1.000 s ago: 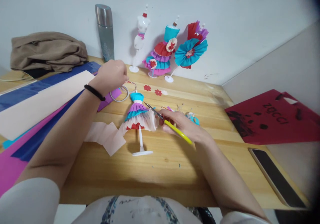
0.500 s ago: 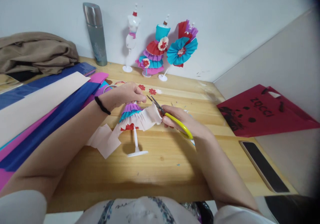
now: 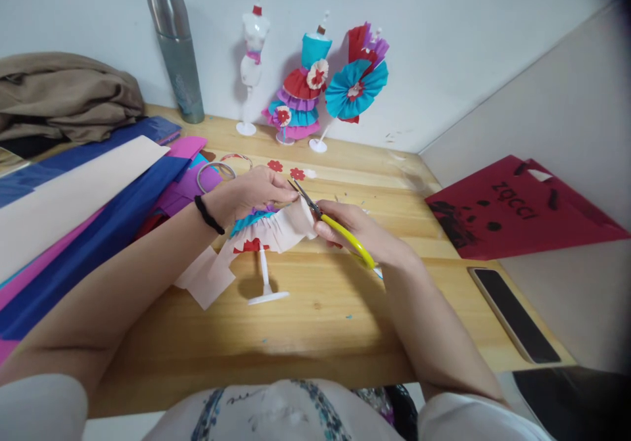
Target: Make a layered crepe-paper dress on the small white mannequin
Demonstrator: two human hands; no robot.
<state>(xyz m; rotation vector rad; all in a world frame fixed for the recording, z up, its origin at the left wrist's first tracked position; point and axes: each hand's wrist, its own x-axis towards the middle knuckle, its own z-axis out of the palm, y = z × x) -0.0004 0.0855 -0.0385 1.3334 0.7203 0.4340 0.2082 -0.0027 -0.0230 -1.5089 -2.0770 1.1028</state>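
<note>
In the middle of the head view a small dress-form stand [image 3: 265, 267] wears a ruffled skirt in purple, blue and pale pink over red. My left hand [image 3: 261, 188] is closed, thumb and fingers pinching the upper edge of the pale pink crepe paper [image 3: 283, 226]. My right hand [image 3: 352, 221] grips scissors with yellow handles [image 3: 348, 236]. Their slightly parted blades [image 3: 308, 198] point up-left, close to my left fingertips and the paper's edge. Loose pale paper [image 3: 210, 283] trails to the left of the stand. My left hand and wrist hide the form's upper part.
Three more dress forms stand along the wall, one bare [image 3: 250, 66] and two in paper outfits [image 3: 300, 99]. A flask [image 3: 180, 66], paper sheets [image 3: 83, 198] and tape rolls [image 3: 215, 177] lie left and behind. A red bag [image 3: 522, 211] and phone [image 3: 513, 313] are right.
My left hand has moved right and slightly down, from above the skirt to the pale paper's edge by the scissor tips. The scissors stay in my right hand. The view has shifted slightly.
</note>
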